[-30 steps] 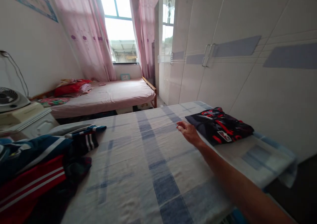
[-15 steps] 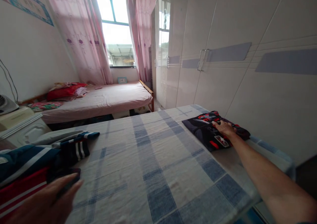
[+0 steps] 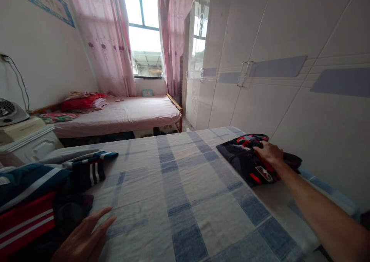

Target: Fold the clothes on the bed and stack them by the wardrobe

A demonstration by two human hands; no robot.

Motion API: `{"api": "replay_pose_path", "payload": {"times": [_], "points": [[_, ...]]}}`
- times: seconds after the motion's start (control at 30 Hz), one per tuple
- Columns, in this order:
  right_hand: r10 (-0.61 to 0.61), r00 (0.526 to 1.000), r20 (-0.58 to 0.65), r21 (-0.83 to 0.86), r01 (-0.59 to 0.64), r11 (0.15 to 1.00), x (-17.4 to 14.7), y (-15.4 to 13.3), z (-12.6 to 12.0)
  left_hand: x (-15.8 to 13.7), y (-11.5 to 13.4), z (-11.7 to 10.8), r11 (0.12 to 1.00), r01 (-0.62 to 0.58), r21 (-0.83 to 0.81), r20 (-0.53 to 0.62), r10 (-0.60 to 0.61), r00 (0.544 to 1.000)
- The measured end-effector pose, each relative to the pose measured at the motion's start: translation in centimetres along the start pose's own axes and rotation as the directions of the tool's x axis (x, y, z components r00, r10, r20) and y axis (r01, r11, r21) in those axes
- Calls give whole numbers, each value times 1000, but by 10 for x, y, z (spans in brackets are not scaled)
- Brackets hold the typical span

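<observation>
On the right side of the checked bed (image 3: 144,200) lies a folded black garment (image 3: 243,161) with red and grey lettering and a badge. My right hand (image 3: 270,153) is on top of it, fingers curled and pinching the cloth near its middle. My left hand (image 3: 86,233) hovers at the lower left with nothing in it, thumb and fingers apart. Beside that hand is a heap of clothes: a teal jacket with white stripes (image 3: 34,185), a red piece with white stripes (image 3: 26,219) and a dark crumpled piece (image 3: 71,210).
A white wardrobe (image 3: 283,111) runs along the right side of the bed. Beyond is a second bed with a pink sheet (image 3: 135,109) and a red pillow (image 3: 83,103). A fan (image 3: 11,111) rests on a box at the left. Pink curtains (image 3: 110,42) hang at the window.
My left hand has moved right, away from the clothes heap, over the bed sheet. My right hand stays on the black garment, its fingers more curled. The view has turned slightly left.
</observation>
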State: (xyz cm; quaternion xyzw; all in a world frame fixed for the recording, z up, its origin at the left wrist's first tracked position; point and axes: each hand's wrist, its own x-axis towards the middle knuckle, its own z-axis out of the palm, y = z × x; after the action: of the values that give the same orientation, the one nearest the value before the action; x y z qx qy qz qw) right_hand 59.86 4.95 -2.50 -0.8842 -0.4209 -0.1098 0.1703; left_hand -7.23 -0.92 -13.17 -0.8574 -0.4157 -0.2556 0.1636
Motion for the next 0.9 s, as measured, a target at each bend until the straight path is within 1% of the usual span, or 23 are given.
{"api": "replay_pose_path", "payload": {"times": [0.1, 0.13, 0.17, 0.23, 0.3, 0.33, 0.37, 0.4, 0.47, 0.5, 0.53, 0.57, 0.6, 0.63, 0.67, 0.7, 0.73, 0.77, 0.8, 0.83, 0.87, 0.9], "points": [[-122, 988, -93, -100, 113, 989, -19, -39, -25, 7, 7, -4, 1000, 0, 3, -47, 0, 999], [-188, 973, -137, -99, 175, 980, -25, -56, -35, 9, 9, -7, 1000, 2, 4, -63, -2, 998], [-260, 948, -185, -87, 248, 965, -32, -74, -45, 11, 11, -9, 1000, 4, 4, -77, -3, 997], [-395, 880, -264, -29, 402, 915, -45, -113, -66, 14, 15, -14, 1000, 13, 2, -100, -13, 995], [-458, 822, -339, 101, 515, 851, -61, -153, -90, 15, 19, -18, 1000, 26, -6, -118, -26, 993], [-454, 803, -386, 192, 552, 812, -68, -172, -103, 16, 20, -19, 999, 32, -15, -125, -34, 992], [-423, 789, -446, 300, 577, 760, -76, -190, -118, 16, 22, -20, 999, 39, -25, -131, -42, 990], [-382, 774, -505, 405, 604, 687, -84, -206, -133, 17, 23, -21, 998, 46, -37, -136, -51, 989], [-282, 744, -606, 571, 654, 497, -97, -233, -163, 19, 26, -24, 997, 56, -54, -156, -64, 986], [-243, 738, -630, 633, 668, 391, -102, -243, -176, 22, 28, -28, 996, 62, -57, -171, -71, 983], [-216, 745, -631, 689, 666, 286, -108, -252, -186, 25, 29, -33, 996, 71, -59, -190, -81, 978], [-207, 767, -608, 745, 641, 187, -114, -259, -192, 30, 32, -39, 995, 82, -61, -210, -93, 973], [-216, 801, -558, 803, 587, 100, -120, -264, -194, 36, 35, -46, 993, 96, -66, -226, -109, 968], [-241, 843, -481, 864, 503, 31, -126, -268, -192, 43, 38, -54, 991, 114, -72, -243, -129, 961], [-278, 882, -381, 920, 391, -21, -133, -271, -185, 51, 42, -61, 988, 133, -83, -256, -150, 955], [-322, 909, -266, 963, 262, -58, -142, -273, -174, 59, 46, -68, 984, 147, -96, -261, -167, 951], [-372, 917, -141, 990, 121, -76, -151, -273, -161, 68, 50, -72, 982, 154, -106, -256, -177, 950], [-430, 903, -13, 997, -21, -73, -160, -273, -145, 76, 54, -74, 980, 166, -112, -240, -188, 952], [-489, 866, 107, 987, -150, -51, -169, -270, -128, 84, 58, -73, 977, 185, -111, -210, -205, 956], [-545, 811, 213, 966, -259, -8, -178, -267, -111, 91, 61, -70, 971, 214, -103, -163, -228, 960], [-598, 744, 298, 940, -337, 49, -185, -261, -94, 96, 65, -65, 963, 254, -87, -92, -262, 961], [-636, 686, 353, 921, -375, 107, -190, -254, -77, 100, 68, -60, 952, 300, -64, -13, -301, 953]]}}
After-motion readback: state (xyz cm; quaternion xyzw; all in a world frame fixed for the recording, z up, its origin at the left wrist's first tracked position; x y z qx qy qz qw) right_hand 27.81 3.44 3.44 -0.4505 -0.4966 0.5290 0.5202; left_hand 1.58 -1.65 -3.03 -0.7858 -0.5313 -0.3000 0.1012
